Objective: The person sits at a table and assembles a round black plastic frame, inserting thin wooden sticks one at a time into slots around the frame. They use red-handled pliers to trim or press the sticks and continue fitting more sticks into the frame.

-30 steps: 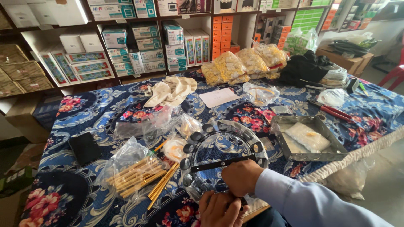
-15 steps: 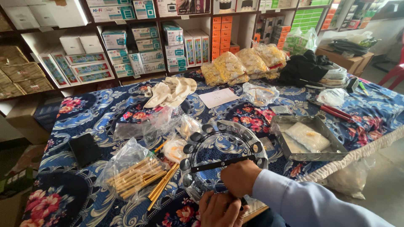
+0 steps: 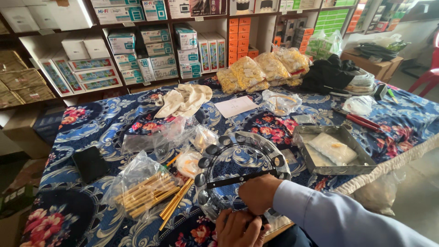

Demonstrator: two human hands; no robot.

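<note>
Blue floral cloth covers the worktop (image 3: 82,132), and at its left edge lies a flat black pad (image 3: 90,163). Just right of it, low in the frame, sits a clear bag of thin wooden sticks (image 3: 139,188), with a few loose sticks (image 3: 176,204) spilling toward the centre. Above them lie crumpled clear plastic bags (image 3: 169,135), and farther up a beige rag (image 3: 185,99).

At lower centre is the clear round frame (image 3: 242,171), ringed with small dark discs and crossed by a black bar (image 3: 240,179). My left hand (image 3: 238,228) rests at the bottom edge of the frame, fingers curled against the near rim of the round frame; I cannot tell whether it truly grips. My right hand (image 3: 258,194), in a light blue sleeve, is closed over the near rim, just beside the right end of the bar.

Right of that stands a metal tray (image 3: 336,169) holding a white packet (image 3: 333,148). Yellow-filled bags (image 3: 260,71) pile up in the upper centre, and red-handled pliers (image 3: 359,120) lie at the right.
</note>
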